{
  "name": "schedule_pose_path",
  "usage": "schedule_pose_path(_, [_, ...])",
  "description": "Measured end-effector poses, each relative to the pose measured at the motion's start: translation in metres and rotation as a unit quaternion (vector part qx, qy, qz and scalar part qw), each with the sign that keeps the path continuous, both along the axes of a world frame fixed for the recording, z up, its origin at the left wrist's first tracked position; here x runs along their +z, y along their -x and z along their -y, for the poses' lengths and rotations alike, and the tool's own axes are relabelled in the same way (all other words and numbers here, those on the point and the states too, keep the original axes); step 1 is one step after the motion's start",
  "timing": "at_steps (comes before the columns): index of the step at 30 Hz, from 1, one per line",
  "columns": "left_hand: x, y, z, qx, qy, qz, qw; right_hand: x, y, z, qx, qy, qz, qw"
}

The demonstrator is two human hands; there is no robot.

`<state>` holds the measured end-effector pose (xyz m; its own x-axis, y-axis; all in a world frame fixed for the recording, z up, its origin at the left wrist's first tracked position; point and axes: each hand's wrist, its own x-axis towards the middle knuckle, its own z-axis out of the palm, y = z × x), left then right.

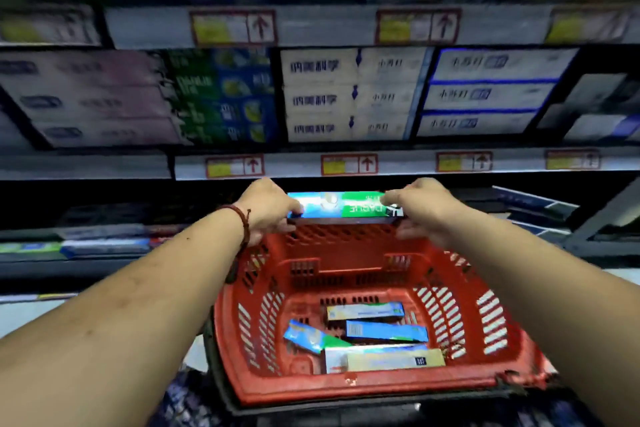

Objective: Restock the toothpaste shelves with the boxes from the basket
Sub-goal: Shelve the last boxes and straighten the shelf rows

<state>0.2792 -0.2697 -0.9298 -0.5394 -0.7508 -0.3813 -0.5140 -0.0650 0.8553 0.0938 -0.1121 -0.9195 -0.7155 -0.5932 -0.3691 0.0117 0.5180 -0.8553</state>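
Both hands hold one blue-and-green toothpaste box (341,206) level, above the far rim of the red basket (346,388) and just below a shelf edge. My left hand (270,208) grips its left end and my right hand (420,206) grips its right end. Several more toothpaste boxes (374,333) lie loose on the basket's floor. Stacked toothpaste boxes (349,97) fill the shelf above.
A shelf edge with red and yellow price tags (348,164) runs right above the held box. The dark lower shelf holds flat boxes at the left (104,246) and a few at the right (533,201). The basket's black handle (221,388) hangs at its near left.
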Motion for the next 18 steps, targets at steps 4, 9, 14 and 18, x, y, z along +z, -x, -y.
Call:
schedule_pose_path(4, [0.019, -0.026, 0.003, 0.027, -0.127, -0.102, 0.986, 0.016, -0.007, -0.002, -0.043, 0.118, 0.06, 0.99])
schedule_pose_path(9, [0.038, -0.035, -0.004, -0.061, -0.123, -0.102, 0.985, 0.04, -0.024, 0.006, -0.076, 0.28, 0.12, 0.949])
schedule_pose_path(14, [0.043, -0.034, -0.009, -0.065, -0.091, -0.128, 0.985, 0.063, -0.043, 0.025, -0.007, 0.345, 0.102, 0.933])
schedule_pose_path(18, [0.046, -0.032, -0.012, -0.031, -0.096, -0.217, 0.971, 0.062, -0.067, 0.042, 0.096, 0.34, 0.104, 0.93])
